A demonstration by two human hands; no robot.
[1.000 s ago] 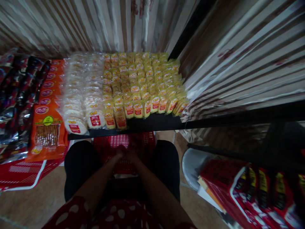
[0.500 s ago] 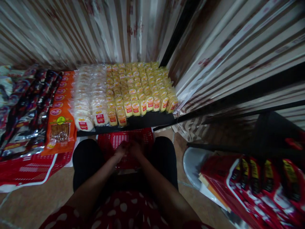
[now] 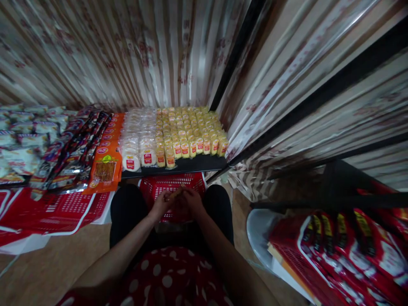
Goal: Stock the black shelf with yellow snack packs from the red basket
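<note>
My left hand [image 3: 161,203] and my right hand [image 3: 190,200] meet over a red plastic basket [image 3: 159,185] that sits between my knees. Their fingers are curled together around a small yellowish thing that I cannot make out. Just beyond the basket a black shelf [image 3: 191,164] carries rows of small yellow snack packets [image 3: 191,131] and, to their left, clear packs of white round cakes [image 3: 138,144].
Orange snack bags [image 3: 105,163] and dark foil packets [image 3: 70,153] lie further left on the shelf. Red printed sheets [image 3: 47,210] hang below them. A grey stool [image 3: 259,233] and red boxes of goods [image 3: 338,255] stand at the right. A striped curtain [image 3: 143,51] hangs behind.
The view has tilted up and back, so the shelf looks farther away. My hands have risen a little out of the basket and stay joined.
</note>
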